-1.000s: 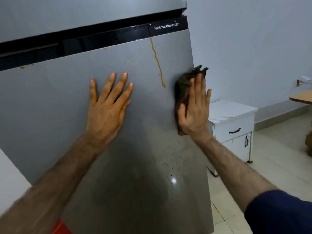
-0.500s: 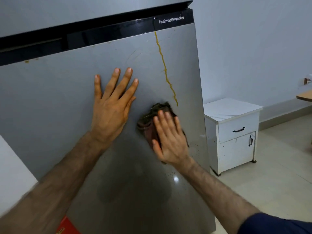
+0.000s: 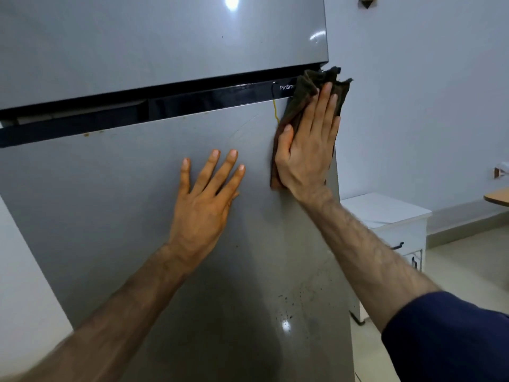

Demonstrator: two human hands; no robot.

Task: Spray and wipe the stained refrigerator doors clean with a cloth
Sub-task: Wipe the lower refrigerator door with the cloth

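Cloth pressed flat at the top right corner of the lower refrigerator door.

The right hand point(image 3: 308, 150) lies with straight fingers on a dark cloth point(image 3: 311, 86), pressing it against the lower refrigerator door point(image 3: 110, 202); the cloth overlaps the black band point(image 3: 192, 102) between the doors and juts past the door's right edge. A thin yellow streak point(image 3: 275, 108) shows just left of the cloth. The left hand point(image 3: 205, 197) rests flat and spread on the door, holding nothing. Dark specks point(image 3: 292, 301) dot the door lower down. A white cabinet point(image 3: 391, 216) stands beside the refrigerator.
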